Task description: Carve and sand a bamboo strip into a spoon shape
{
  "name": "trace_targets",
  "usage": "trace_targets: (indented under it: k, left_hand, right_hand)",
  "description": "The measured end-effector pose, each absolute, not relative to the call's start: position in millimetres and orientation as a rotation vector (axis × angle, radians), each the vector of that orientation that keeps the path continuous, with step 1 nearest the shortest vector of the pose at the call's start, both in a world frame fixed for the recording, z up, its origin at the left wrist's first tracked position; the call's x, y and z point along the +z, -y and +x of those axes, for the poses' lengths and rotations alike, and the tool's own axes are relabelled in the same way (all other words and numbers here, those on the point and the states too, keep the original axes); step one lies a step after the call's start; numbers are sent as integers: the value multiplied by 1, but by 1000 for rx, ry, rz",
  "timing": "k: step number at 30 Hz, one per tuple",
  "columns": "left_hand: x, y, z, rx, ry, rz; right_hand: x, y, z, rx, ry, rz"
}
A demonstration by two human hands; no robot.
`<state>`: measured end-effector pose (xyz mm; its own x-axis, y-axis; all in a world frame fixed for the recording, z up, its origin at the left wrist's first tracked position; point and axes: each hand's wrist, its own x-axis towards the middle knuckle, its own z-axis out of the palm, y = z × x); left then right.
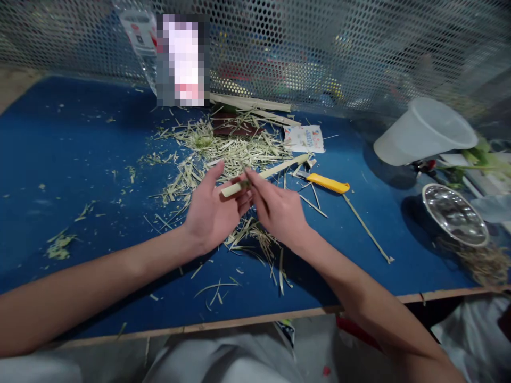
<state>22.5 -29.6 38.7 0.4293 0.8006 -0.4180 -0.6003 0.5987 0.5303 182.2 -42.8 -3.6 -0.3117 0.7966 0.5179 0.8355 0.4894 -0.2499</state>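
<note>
A pale green peeled stalk (pixel 279 168) slants across the middle, its cut near end over my left palm. My left hand (pixel 213 213) is turned palm up with the thumb raised off the stalk; its fingers curl beneath and support it. From the right, my right hand (pixel 279 207) closes over the stalk, thumb and forefinger pinched together. A small, thin dark edge shows at those fingertips, too little to name. Shredded strips (pixel 231 151) are heaped behind and below both hands. To the right lies a yellow utility knife (pixel 328 183) with its blade toward the stalk.
On the blue table (pixel 99 213) stand a translucent plastic cup (pixel 411 133) and a shiny metal bowl (pixel 455 213) at right. Behind the heap lie a printed packet (pixel 304 139) and long strips (pixel 255 103). A plastic bottle (pixel 139 42) stands before the perforated metal screen (pixel 271 48).
</note>
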Motion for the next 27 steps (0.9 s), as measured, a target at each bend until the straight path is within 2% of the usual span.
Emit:
trace_targets:
  k: [4,10,16,21,27]
  left_hand:
    - [36,27,25,897,-717,354]
    - [24,27,30,908,-812,281]
    - [24,35,27,919,-723,402]
    - [26,35,28,948,-780,362]
    - [27,31,27,931,-771,378]
  right_hand:
    - [-11,39,194,-84,2107,-1456]
    - [-21,46,176,-85,2322,-1297]
    - [-19,40,189,-172,2211,-1451]
    - [-20,43,184,-116,2354,-1335]
    - [-21,39,185,-95,2222,-1527]
